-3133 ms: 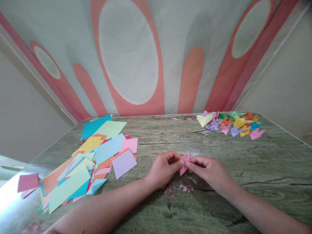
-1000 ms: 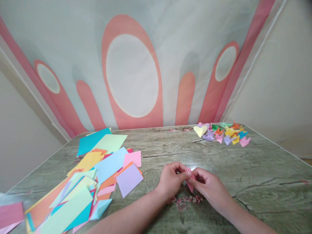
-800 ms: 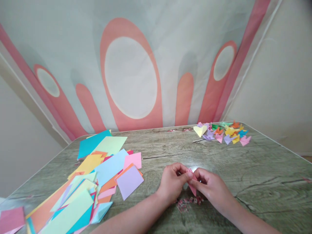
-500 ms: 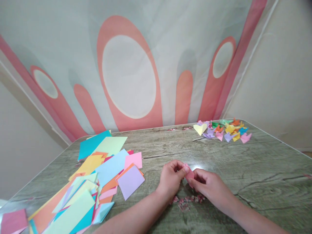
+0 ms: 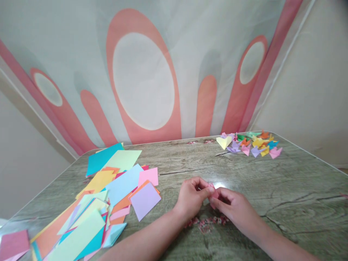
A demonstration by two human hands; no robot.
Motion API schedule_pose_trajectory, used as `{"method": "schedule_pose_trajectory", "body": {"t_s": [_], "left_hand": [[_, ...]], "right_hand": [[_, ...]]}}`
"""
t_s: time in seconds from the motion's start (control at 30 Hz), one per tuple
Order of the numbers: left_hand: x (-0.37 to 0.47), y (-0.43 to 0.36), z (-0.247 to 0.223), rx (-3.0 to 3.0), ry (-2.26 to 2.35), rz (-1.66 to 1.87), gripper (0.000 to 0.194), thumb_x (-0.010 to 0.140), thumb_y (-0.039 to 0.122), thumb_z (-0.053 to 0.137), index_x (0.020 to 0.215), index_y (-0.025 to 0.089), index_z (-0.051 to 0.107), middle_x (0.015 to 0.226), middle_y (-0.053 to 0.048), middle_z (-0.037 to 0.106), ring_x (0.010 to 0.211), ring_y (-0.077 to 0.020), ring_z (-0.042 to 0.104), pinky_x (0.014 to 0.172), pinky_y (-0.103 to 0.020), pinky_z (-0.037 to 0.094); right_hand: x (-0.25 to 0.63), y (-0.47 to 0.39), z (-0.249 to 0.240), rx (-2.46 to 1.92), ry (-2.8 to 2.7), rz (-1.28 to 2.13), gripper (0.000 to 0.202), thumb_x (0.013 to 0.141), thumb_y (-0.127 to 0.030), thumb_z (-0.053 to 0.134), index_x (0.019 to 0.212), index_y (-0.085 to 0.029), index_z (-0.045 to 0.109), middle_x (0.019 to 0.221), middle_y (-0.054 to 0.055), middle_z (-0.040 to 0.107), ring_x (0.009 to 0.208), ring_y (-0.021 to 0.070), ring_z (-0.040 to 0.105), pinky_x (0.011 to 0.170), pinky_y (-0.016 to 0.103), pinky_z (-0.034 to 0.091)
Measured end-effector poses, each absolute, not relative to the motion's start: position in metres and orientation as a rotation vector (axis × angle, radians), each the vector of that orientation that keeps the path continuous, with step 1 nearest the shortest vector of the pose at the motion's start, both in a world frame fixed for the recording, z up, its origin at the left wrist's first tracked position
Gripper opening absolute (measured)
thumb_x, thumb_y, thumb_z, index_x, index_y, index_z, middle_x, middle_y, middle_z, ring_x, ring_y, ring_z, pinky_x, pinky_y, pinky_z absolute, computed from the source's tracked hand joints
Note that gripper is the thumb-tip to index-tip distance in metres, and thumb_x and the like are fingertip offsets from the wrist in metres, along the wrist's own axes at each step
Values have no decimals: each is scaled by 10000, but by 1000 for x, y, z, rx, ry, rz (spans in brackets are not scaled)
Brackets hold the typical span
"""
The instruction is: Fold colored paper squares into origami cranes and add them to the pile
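Observation:
A small folded piece of pink paper (image 5: 214, 193) is held just above the table, pinched between both hands. My left hand (image 5: 193, 195) grips its left side with thumb and forefinger. From the right, my right hand (image 5: 231, 203) closes thumb and fingers on the other side. My fingers cover much of the paper, so its full folded shape is hidden. Printed pink flowers show on the tabletop just below the hands.
Loose coloured paper sheets (image 5: 78, 232) lie heaped on the left, with a lilac square (image 5: 145, 201) nearest my hands. Several small folded paper figures (image 5: 255, 143) and a pale yellow paper heart (image 5: 224, 142) sit at the back right of the wood-patterned table (image 5: 174, 163). A patterned backdrop (image 5: 187, 72) hangs behind.
My left thumb has shifted slightly to the right over the pink paper, covering more of it. Both hands keep their pinch. The camera view has tilted a little.

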State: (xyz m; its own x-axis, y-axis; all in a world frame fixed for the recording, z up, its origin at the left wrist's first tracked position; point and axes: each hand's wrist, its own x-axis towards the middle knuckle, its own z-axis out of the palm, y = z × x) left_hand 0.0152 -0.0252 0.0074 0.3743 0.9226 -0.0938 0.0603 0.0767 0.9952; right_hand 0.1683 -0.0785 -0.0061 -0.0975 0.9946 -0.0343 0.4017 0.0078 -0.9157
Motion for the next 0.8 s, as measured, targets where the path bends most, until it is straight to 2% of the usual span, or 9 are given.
{"method": "schedule_pose_trajectory", "body": {"t_s": [0.1,0.37,0.47,0.57,0.63,0.7,0.8], "left_hand": [[17,-28,7,1334,980,818,274,685,381,712,645,143,581,662,-35,650,619,-134,568,629,-239,433],[16,-25,5,1363,961,814,279,723,403,683,701,140,594,685,-22,628,640,-120,548,640,-227,428],[18,-27,5,1435,1097,895,258,705,364,705,775,146,587,734,-11,609,661,-115,533,615,-211,427],[22,-35,6,1452,1078,824,251,749,345,658,886,146,590,787,-25,617,688,-132,552,602,-220,444],[25,-42,10,1488,959,777,256,793,319,613,985,150,607,906,-55,649,816,-166,592,703,-249,468],[28,-50,15,1569,848,763,223,817,281,587,1001,162,627,989,-60,657,938,-193,593,838,-279,446],[31,-57,20,1608,841,732,184,816,247,577,967,163,641,954,-48,662,925,-206,592,838,-286,438]], "right_hand": [[169,-78,-6,-1490,-1605,1082,357,858,-467,508,656,-181,580,577,-24,522,551,128,457,527,233,338],[167,-79,-5,-1481,-1577,1003,326,869,-453,504,673,-196,545,597,-30,511,571,132,471,542,236,350],[170,-77,-7,-1580,-1496,781,308,866,-427,511,649,-209,488,581,-37,479,537,126,439,524,239,336],[175,-74,-11,-1602,-1539,499,202,834,-324,544,679,-219,470,659,-16,531,585,142,478,577,255,368],[176,-74,-12,-1561,-1623,406,134,806,-254,550,706,-224,465,700,0,547,632,159,504,607,267,380],[176,-76,-12,-1525,-1679,371,125,800,-188,515,709,-229,439,711,6,541,663,167,514,613,271,380],[170,-80,-11,-1524,-1708,328,156,832,-139,447,714,-231,406,722,7,524,654,162,501,597,276,367]]}}
